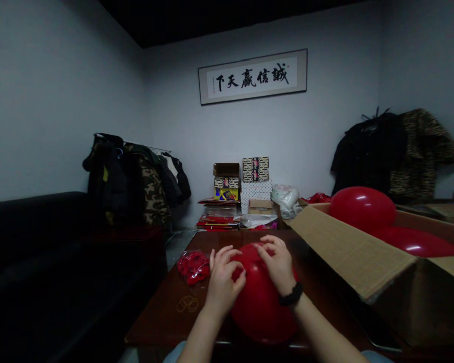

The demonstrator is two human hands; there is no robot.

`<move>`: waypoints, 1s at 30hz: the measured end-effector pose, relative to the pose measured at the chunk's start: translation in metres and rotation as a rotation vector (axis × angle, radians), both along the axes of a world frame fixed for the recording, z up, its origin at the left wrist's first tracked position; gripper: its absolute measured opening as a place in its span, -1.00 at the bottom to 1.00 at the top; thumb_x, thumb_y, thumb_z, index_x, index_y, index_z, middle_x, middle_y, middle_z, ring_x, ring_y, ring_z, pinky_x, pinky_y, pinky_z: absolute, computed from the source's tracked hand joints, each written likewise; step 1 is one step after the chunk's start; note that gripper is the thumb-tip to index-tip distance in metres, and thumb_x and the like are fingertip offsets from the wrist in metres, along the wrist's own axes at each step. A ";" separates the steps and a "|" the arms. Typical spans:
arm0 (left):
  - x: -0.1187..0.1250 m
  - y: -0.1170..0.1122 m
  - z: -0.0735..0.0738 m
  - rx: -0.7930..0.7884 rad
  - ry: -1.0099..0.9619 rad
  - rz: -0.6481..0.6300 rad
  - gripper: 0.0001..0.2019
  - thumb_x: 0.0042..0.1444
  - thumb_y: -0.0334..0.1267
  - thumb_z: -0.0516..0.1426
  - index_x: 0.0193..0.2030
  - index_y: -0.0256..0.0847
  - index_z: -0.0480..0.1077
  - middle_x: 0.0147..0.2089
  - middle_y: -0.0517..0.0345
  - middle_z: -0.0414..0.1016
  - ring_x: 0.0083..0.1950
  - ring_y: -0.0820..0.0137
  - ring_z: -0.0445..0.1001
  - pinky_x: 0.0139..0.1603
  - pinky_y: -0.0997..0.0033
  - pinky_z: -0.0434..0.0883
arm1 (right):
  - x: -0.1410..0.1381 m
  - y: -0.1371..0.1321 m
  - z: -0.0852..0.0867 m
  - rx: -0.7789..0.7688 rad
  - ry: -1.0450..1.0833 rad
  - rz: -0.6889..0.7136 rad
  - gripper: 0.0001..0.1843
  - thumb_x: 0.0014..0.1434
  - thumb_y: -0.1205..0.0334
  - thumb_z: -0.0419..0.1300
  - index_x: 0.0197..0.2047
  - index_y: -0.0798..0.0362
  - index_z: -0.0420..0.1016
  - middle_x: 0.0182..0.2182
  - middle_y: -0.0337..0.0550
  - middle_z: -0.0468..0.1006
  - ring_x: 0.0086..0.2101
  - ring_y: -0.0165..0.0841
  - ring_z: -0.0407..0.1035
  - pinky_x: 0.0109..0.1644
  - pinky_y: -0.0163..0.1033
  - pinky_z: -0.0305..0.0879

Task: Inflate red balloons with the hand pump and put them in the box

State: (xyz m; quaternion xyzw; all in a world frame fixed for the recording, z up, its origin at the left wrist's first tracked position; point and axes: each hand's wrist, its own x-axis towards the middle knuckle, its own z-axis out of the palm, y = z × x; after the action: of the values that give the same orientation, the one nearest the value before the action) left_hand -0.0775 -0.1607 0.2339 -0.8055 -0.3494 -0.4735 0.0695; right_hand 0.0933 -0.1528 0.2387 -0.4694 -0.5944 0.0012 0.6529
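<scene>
An inflated red balloon (263,302) rests at the near edge of a dark wooden table (162,317), right in front of me. My left hand (222,280) lies against its upper left side with fingers curled on the skin. My right hand (277,264), with a black band on the wrist, pinches at the top of the balloon, where the neck seems to be. A small bag of red uninflated balloons (193,266) lies just left of my left hand. A few rubber bands (187,303) sit on the table nearer to me.
A large open cardboard box (366,262) to the right holds two inflated red balloons (362,207). Stacked boxes and red papers (234,199) stand at the far end. Coats hang on a rack (136,176) at left and on the right wall. A dark sofa (30,242) runs along the left.
</scene>
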 end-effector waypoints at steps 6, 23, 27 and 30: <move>0.003 -0.001 -0.001 -0.003 0.012 -0.002 -0.91 -0.05 -0.41 0.12 -0.44 -0.12 0.40 -0.05 0.11 0.44 0.14 0.18 0.24 0.23 -0.23 -0.12 | -0.002 -0.005 -0.001 -0.143 0.114 0.196 -0.68 0.07 -0.03 0.13 -0.55 -0.04 0.51 -0.14 -0.12 0.49 -0.07 -0.24 0.33 0.07 -0.03 0.19; -0.005 -0.006 0.012 -0.002 0.036 0.003 -0.91 -0.04 -0.38 0.14 -0.40 -0.09 0.44 0.04 0.10 0.38 0.20 0.17 0.17 0.23 -0.23 -0.11 | 0.011 -0.023 0.007 -0.021 -0.715 0.075 -0.60 -0.09 -0.04 0.28 -0.12 -0.30 0.44 0.31 -0.26 -0.15 0.26 -0.06 -0.33 0.20 0.37 -0.47; -0.002 -0.007 0.012 -0.020 0.011 -0.002 -0.91 -0.03 -0.37 0.13 -0.39 -0.10 0.44 0.05 0.10 0.38 0.20 0.17 0.17 0.23 -0.23 -0.10 | 0.006 -0.025 0.004 -0.050 -0.735 0.101 -0.72 -0.01 0.06 0.23 -0.15 -0.31 0.44 0.29 -0.30 -0.08 0.26 -0.16 -0.27 0.22 0.32 -0.44; -0.001 -0.008 0.011 -0.022 -0.002 -0.013 -0.90 -0.03 -0.37 0.14 -0.38 -0.09 0.44 0.05 0.10 0.37 0.20 0.17 0.17 0.23 -0.21 -0.07 | 0.001 -0.023 0.000 -0.046 -0.642 0.122 -0.86 0.02 0.14 0.20 -0.28 -0.25 0.48 0.22 -0.31 0.10 0.24 -0.21 -0.15 0.24 0.28 -0.40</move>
State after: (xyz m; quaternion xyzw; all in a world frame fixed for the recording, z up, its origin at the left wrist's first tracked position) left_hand -0.0781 -0.1686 0.2449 -0.8080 -0.3496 -0.4708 0.0571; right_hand 0.0946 -0.1758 0.2383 -0.4240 -0.7967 -0.0943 0.4203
